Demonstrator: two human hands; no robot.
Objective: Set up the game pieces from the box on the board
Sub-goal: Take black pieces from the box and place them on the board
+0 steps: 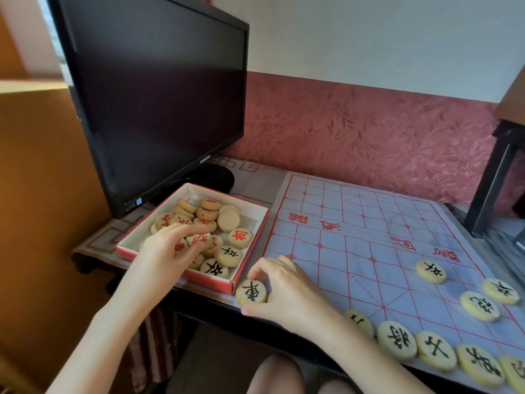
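Both forearms are bare (no sleeves, watch or rings), and the hands (170,245) are ungloved.

In front of me the wall (369,38) is white above and dark pink with a leaf pattern (369,132) below. A black monitor (153,103), screen off, stands at the surface's far left corner. Orange-brown wood panelling (42,180) fills my left, dark furniture (500,166) my right.

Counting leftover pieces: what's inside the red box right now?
The red box holds a loose pile of round xiangqi pieces: several red-character, at least two black-character, some blank side up. The left hand reaches in and covers part of the pile, so no full count.
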